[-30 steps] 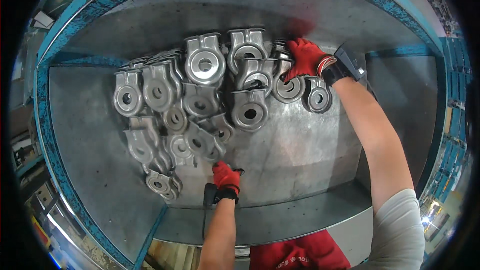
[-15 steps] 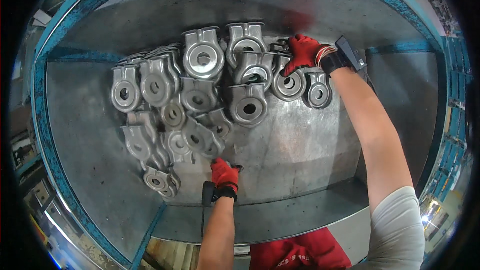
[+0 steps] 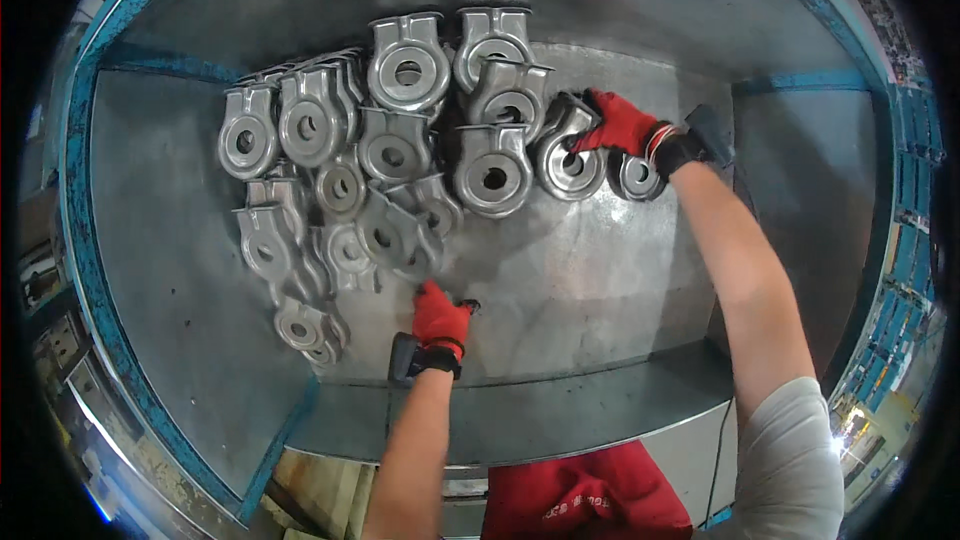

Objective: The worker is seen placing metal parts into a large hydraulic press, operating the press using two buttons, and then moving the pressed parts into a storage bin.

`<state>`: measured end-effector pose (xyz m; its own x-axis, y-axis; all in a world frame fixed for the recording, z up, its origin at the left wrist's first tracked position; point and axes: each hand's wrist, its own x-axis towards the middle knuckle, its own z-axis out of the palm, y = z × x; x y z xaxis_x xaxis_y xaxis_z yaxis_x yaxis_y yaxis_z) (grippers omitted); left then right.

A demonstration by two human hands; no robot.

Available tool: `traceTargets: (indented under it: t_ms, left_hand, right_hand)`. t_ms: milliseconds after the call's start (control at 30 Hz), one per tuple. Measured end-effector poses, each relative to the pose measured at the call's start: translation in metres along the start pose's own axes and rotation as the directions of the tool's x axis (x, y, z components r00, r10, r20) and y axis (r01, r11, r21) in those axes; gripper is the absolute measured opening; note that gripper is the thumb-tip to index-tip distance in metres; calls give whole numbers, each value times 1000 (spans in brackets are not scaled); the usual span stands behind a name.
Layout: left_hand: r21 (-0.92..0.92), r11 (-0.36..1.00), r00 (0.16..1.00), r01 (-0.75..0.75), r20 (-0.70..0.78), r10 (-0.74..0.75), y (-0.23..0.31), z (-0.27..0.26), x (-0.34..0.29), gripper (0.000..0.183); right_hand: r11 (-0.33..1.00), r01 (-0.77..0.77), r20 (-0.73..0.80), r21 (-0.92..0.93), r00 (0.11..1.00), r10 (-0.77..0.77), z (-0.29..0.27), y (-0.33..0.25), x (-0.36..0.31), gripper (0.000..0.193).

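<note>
We find the nearer right hand [image 3: 622,123], fingers partly closed on the metal bracket [image 3: 553,168] to their left, its long axis running toward the front edge of the bin [image 3: 600,275]; the left hand's [image 3: 440,322] grip we cannot tell.

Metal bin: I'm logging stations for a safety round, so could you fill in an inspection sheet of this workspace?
Surface: gray bin floor with shiny patches.
Parts: gray metal parts with round holes, many overlapping, mostly left and centre.
Clutter: nothing seen besides the parts.
Hands: red-gloved; right hand grips a holed part; left hand near a lower part, contact unclear.
Cables: thin dark cable, lower right.
Surroundings: worn blue frame; bright light, lower right.
</note>
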<state>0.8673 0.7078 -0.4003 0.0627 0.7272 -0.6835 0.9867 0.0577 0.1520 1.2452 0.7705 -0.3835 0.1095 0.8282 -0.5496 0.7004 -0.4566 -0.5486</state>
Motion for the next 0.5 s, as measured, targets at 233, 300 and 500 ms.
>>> traceTargets:
  t_ms: [233, 300, 500]
  left_hand:
    - [-958, 185, 863, 220, 279, 421, 46, 19, -33, 77]
    - [-941, 335, 889, 37, 184, 418, 61, 37, -14, 77]
    - [-896, 429, 898, -114, 92, 431, 31, 65, -30, 77]
  right_hand:
    - [997, -73, -16, 34, 997, 74, 50, -9, -65, 94]
    - [998, -29, 20, 64, 999, 28, 81, -5, -78, 96]
    - [785, -247, 194, 569, 967, 164, 149, -23, -145, 95]
